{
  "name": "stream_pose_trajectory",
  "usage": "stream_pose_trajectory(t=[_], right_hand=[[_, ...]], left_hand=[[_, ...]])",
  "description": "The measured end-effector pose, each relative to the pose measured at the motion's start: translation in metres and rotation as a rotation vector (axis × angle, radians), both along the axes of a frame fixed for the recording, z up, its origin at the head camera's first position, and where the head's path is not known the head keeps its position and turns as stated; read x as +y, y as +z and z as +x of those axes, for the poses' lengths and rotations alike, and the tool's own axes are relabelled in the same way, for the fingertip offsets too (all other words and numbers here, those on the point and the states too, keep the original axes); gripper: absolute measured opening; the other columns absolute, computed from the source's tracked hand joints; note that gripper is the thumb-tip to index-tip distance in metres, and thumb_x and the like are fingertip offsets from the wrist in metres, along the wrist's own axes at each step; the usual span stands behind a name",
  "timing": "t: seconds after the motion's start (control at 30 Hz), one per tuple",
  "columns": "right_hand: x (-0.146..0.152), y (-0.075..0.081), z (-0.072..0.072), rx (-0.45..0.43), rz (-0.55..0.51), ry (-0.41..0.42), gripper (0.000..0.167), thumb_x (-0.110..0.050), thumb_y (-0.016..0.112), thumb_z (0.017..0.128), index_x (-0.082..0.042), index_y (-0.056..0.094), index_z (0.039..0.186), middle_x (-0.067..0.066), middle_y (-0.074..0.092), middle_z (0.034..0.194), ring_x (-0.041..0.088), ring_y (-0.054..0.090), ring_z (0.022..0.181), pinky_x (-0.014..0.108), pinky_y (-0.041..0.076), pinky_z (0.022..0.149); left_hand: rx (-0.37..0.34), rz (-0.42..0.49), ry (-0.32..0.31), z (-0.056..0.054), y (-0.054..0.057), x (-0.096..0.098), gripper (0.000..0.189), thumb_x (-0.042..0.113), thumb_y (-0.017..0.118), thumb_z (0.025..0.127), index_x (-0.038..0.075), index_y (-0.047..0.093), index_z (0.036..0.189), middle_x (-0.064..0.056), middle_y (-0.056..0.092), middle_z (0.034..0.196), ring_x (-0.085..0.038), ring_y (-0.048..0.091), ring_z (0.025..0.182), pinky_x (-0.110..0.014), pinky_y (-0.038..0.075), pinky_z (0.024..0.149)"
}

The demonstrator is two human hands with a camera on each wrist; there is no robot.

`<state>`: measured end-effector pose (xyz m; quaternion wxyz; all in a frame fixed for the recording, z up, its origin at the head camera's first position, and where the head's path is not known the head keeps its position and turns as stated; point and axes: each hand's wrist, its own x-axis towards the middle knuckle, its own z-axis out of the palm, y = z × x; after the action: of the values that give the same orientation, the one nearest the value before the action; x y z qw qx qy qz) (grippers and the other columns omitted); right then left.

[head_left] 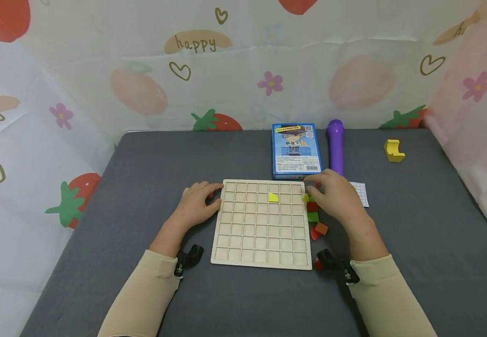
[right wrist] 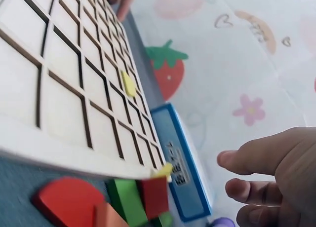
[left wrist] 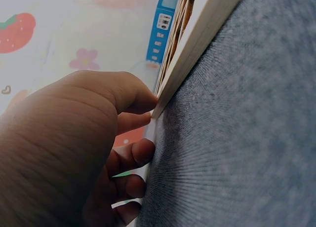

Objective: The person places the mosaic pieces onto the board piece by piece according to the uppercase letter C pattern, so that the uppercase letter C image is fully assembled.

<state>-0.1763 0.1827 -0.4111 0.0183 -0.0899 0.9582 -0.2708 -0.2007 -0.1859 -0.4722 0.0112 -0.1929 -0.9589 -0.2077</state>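
A pale wooden grid board (head_left: 261,242) lies flat on the table, with one small yellow piece (head_left: 273,198) in a cell of its second row. My left hand (head_left: 194,204) touches the board's left edge near the far corner with thumb and index finger, the other fingers loosely bent. My right hand (head_left: 336,195) hovers by the far right corner, its fingers apart and holding nothing. Just beneath it, along the right edge, lie a red block (right wrist: 154,195), a green block (right wrist: 127,201), an orange block (head_left: 321,228) and a rounded red piece (right wrist: 69,200). Another yellow piece (right wrist: 163,170) leans at the board's rim.
Behind the board lies a blue box (head_left: 297,150), with a purple rod (head_left: 336,145) to its right. A white gridded card (head_left: 359,194) is partly behind my right hand. Farther right sits a yellow curved block (head_left: 394,150). A printed cloth (head_left: 243,70) hangs behind the grey table (head_left: 163,159).
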Motion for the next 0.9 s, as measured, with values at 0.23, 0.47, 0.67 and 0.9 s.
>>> stream_pose_trajectory(t=[0.23, 0.47, 0.67, 0.9], right_hand=[[0.022, 0.000, -0.003, -0.134, 0.003, 0.017, 0.031, -0.013, 0.070, 0.096, -0.002, 0.072, 0.125, 0.012, 0.061, 0.095, 0.029, 0.055, 0.084, 0.040, 0.046, 0.068], [0.019, -0.014, -0.005, -0.259, 0.005, 0.104, 0.025, -0.014, 0.077, 0.090, -0.004, 0.074, 0.112, 0.006, 0.059, 0.081, 0.023, 0.054, 0.074, 0.037, 0.042, 0.066], [0.012, -0.020, -0.008, -0.198, 0.081, 0.101, 0.013, -0.019, 0.077, 0.091, -0.008, 0.074, 0.098, 0.003, 0.061, 0.079, 0.021, 0.055, 0.072, 0.038, 0.044, 0.066], [0.011, -0.007, -0.006, -0.159, -0.017, 0.059, 0.018, -0.020, 0.073, 0.097, -0.006, 0.072, 0.107, 0.007, 0.071, 0.093, 0.022, 0.063, 0.079, 0.040, 0.053, 0.072]], left_hand=[[-0.002, -0.032, -0.024, 0.003, 0.004, 0.000, 0.039, 0.027, 0.063, 0.101, 0.014, 0.067, 0.138, -0.002, 0.056, 0.094, -0.022, 0.045, 0.084, -0.043, 0.030, 0.078], [0.014, -0.119, -0.036, 0.001, 0.005, 0.001, 0.040, 0.030, 0.061, 0.102, 0.016, 0.066, 0.139, -0.003, 0.060, 0.097, -0.025, 0.052, 0.088, -0.045, 0.036, 0.079], [0.062, -0.143, -0.075, 0.001, 0.007, 0.000, 0.039, 0.028, 0.061, 0.101, 0.015, 0.068, 0.136, -0.006, 0.066, 0.105, -0.026, 0.057, 0.088, -0.047, 0.042, 0.078], [0.113, -0.095, -0.092, 0.001, 0.003, 0.000, 0.034, 0.025, 0.063, 0.098, 0.015, 0.072, 0.128, -0.001, 0.060, 0.088, -0.023, 0.053, 0.078, -0.044, 0.039, 0.072]])
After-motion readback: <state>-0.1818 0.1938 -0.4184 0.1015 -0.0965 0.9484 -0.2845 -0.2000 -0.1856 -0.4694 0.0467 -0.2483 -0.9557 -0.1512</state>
